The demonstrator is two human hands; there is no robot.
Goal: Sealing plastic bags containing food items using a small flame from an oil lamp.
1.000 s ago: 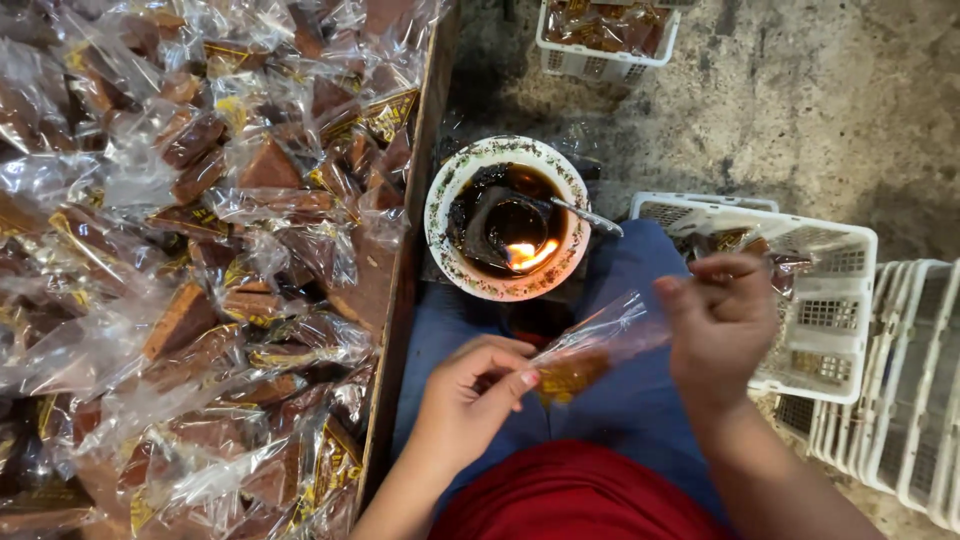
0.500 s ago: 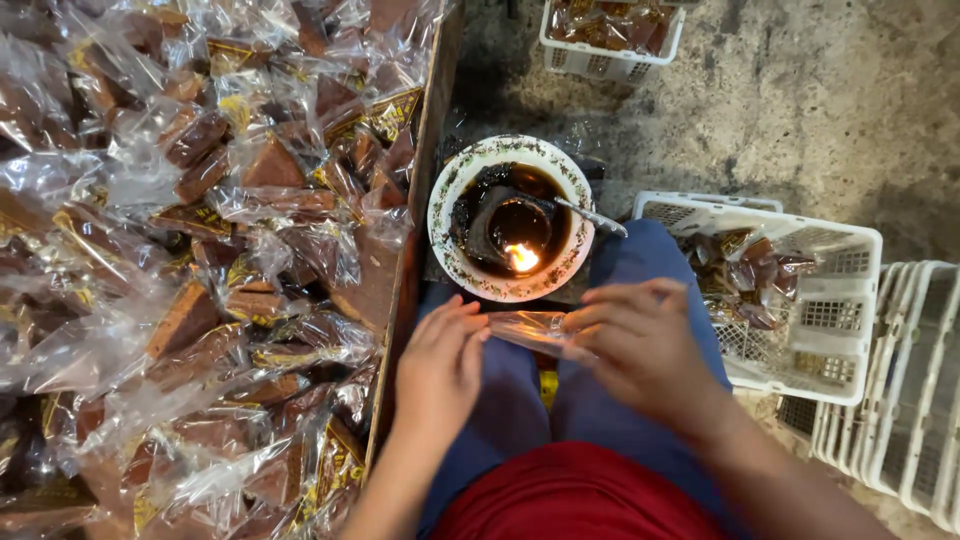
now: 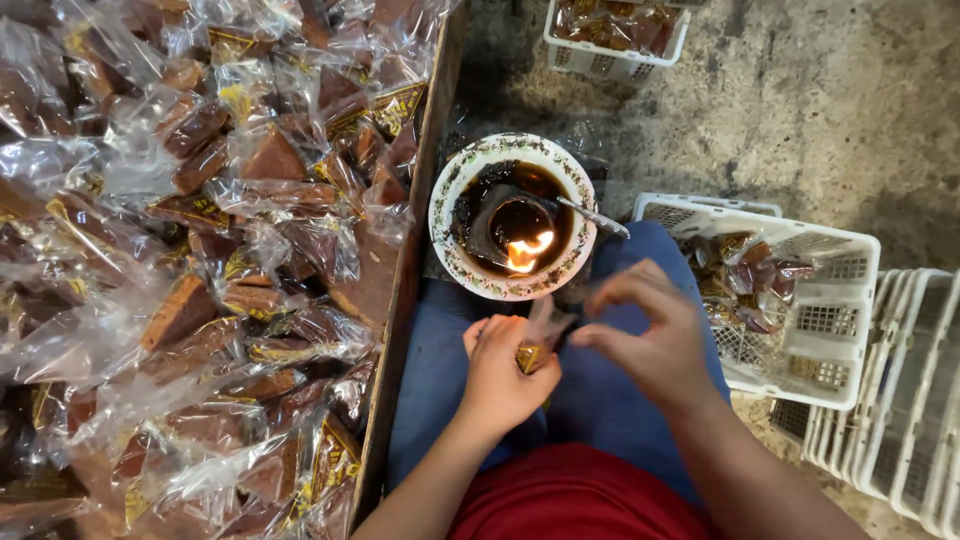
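While the head camera looked straight down, the left hand (image 3: 505, 375) was curled around a small clear-wrapped packet (image 3: 532, 352), fingers closed on its lower part just below the bowl (image 3: 450, 195). The right hand (image 3: 650, 335) hovered just beside it, thumb and forefinger bent narrowly toward the packet's twisted top; whether they actually touched the plastic could not be told. Both hands were over the person's lap, on blue cloth (image 3: 620, 400).

As a judgement, the work looked only partly done: a big heap of wrapped brown pieces (image 3: 200, 270) filled the wooden tray (image 3: 400, 300) on the left, while the white basket (image 3: 800, 300) on the right held only a few finished-looking packets (image 3: 745, 280). The packet in hand seemed not yet sealed, being held near the flame (image 3: 525, 250) and not over it.

Around the hands, the patterned bowl sat on the floor between the tray and the basket, with dark contents, a small burning wick and a metal spoon (image 3: 590, 213) resting on its rim. Another basket with packets (image 3: 615, 35) stood well apart at the top, and empty stacked baskets (image 3: 900, 400) crowded the right edge. The open flame lay close to the fingers, and the tray's edge hemmed in the left arm.
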